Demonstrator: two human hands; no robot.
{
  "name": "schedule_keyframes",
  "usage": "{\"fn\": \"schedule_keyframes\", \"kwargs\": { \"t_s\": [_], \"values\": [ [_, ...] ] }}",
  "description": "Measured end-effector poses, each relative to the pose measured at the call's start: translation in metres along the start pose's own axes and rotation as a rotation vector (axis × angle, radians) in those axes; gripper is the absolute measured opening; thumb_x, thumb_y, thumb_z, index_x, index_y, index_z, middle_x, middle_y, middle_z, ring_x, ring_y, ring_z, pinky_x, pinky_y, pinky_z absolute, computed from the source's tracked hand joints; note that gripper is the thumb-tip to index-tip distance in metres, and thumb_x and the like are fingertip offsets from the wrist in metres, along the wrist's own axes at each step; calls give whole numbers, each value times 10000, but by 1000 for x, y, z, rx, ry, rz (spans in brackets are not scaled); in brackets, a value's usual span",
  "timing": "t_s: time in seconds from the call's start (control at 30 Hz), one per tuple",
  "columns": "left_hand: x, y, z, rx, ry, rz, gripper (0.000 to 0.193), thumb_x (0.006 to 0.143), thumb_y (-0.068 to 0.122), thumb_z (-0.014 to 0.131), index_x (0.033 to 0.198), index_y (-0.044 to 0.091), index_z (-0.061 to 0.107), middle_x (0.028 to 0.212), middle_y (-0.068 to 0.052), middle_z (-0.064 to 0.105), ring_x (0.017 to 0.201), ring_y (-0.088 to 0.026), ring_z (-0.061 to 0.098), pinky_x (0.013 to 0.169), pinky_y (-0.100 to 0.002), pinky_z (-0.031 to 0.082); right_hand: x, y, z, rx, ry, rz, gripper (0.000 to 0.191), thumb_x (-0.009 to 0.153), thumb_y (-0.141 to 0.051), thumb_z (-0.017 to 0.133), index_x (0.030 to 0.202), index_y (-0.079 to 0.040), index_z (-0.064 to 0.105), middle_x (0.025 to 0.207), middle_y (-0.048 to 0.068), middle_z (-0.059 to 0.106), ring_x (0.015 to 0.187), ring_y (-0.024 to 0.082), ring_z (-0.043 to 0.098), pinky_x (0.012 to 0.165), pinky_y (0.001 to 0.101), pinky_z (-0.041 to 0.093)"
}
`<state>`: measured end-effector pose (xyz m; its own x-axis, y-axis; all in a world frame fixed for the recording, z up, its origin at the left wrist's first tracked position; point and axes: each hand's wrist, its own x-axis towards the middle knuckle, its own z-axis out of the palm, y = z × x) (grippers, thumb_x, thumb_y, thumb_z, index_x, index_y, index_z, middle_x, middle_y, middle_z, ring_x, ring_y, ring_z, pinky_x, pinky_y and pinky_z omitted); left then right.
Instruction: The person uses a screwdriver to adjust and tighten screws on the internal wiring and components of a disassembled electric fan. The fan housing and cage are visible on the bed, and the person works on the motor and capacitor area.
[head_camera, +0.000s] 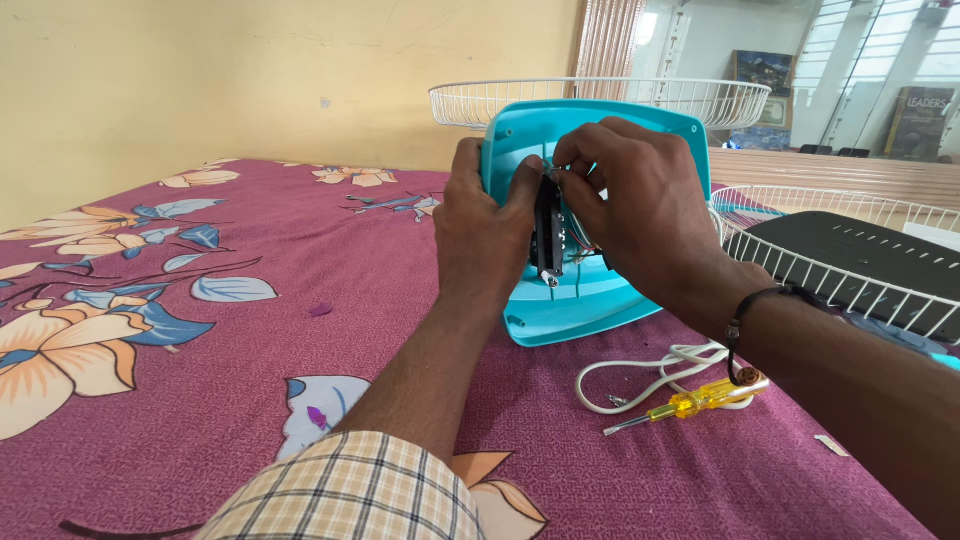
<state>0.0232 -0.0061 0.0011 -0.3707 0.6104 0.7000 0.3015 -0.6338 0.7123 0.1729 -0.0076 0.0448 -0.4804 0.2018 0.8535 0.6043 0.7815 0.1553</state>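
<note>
A turquoise plastic fan housing (590, 300) stands tilted on a floral maroon bedsheet (200, 340). My left hand (485, 235) grips its left edge, thumb by a black motor part (548, 245) at the centre. My right hand (640, 205) reaches over from the right, its fingertips pinching something small at the top of that black part, where thin wires show. What the fingers pinch is too small to tell.
A yellow-handled screwdriver (690, 403) lies on a coiled white cable (650, 375) near my right forearm. A white wire fan guard (600, 100) stands behind the housing. Another wire guard (850, 285) with a black panel (870, 260) lies at the right.
</note>
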Motion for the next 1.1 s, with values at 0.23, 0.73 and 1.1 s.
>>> {"fn": "schedule_keyframes", "kwargs": {
  "t_s": [0.23,0.73,1.1],
  "values": [
    [1,-2,-2,11,17,24,331,913,406,654,1037,108,578,821,-103,751,753,-250,789,698,-424,606,-12,-4,-8,226,-65,433,134,938,-93,701,1051,-21,699,910,69,756,754,155,785,596,286,596],
    [-11,0,-10,403,327,619,505,1186,402,553,1547,118,342,1577,-199,408,1509,-327,421,1238,-476,400,-71,11,-67,591,-95,1035,216,973,-191,627,989,-4,733,857,126,733,673,169,671,652,348,551],
    [-66,44,25,186,-268,536,305,975,167,693,1267,140,608,1051,-78,725,949,-221,734,753,-375,582,-94,20,-66,933,-53,1086,239,1013,-220,602,984,0,692,837,77,673,724,152,629,728,311,552]
  ]
}}
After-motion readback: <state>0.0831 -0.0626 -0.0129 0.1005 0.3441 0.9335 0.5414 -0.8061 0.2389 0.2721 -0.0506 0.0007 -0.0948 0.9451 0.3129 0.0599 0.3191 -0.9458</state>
